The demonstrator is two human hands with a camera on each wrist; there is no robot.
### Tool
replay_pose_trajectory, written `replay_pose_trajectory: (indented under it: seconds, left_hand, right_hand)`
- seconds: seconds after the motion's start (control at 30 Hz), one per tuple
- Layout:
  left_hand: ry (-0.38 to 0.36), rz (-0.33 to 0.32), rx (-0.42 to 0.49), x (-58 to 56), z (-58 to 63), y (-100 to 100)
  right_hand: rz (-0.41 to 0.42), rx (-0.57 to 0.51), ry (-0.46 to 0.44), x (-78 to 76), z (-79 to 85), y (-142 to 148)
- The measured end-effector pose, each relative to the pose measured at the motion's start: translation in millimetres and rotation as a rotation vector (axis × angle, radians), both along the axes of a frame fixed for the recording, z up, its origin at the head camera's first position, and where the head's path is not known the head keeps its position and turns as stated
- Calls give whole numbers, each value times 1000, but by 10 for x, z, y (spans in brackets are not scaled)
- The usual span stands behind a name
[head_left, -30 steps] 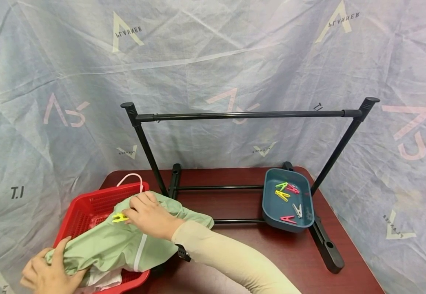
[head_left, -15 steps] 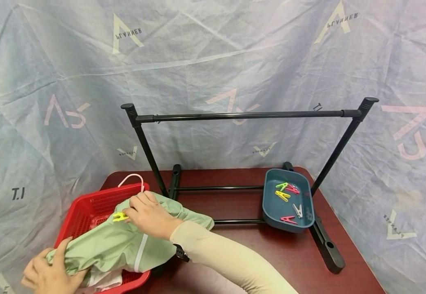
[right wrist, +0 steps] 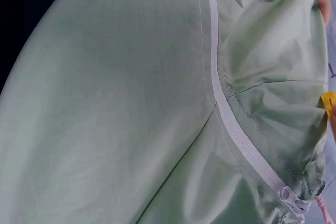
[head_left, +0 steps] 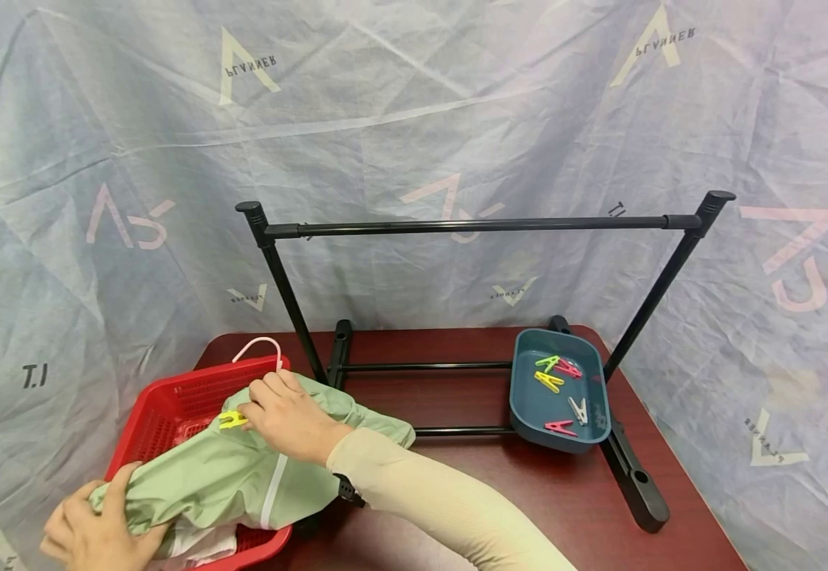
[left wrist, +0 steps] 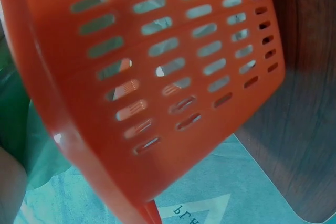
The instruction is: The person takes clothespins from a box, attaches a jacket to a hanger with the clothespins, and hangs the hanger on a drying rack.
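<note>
A light green zip jacket (head_left: 203, 476) lies across the red basket (head_left: 164, 396) and over its right side. The hook of a pale pink clothes hanger (head_left: 260, 341) sticks up behind the jacket. My right hand (head_left: 293, 416) pinches a yellow clothespin (head_left: 231, 419) at the jacket's upper part, just below the hook. Farther left, my left hand (head_left: 96, 523) grips one end of the green fabric over the basket's near left edge. In the right wrist view, the white zipper (right wrist: 239, 135) runs along the fabric to its pull. Whether the clothespin bites on the fabric is hidden.
A black clothes rack (head_left: 471, 226) stands on the dark red table (head_left: 457, 492). At its right foot, a blue tray (head_left: 521, 412) holds several coloured clothespins. White cloth (head_left: 203, 541) shows under the jacket in the basket. A printed grey sheet hangs behind.
</note>
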State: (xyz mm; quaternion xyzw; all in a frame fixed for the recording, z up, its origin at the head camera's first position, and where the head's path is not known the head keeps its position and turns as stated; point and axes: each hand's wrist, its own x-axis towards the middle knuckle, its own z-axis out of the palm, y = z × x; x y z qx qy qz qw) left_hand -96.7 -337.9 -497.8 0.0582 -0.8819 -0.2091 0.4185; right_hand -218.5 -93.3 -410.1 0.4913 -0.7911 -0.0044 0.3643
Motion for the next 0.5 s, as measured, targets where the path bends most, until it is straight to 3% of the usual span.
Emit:
replay_pose_trajectory:
  seconds: [0.5]
  left_hand:
    - [88, -28, -23, -41, 23, 18]
  right_hand:
    - [-82, 44, 72, 48, 20, -14]
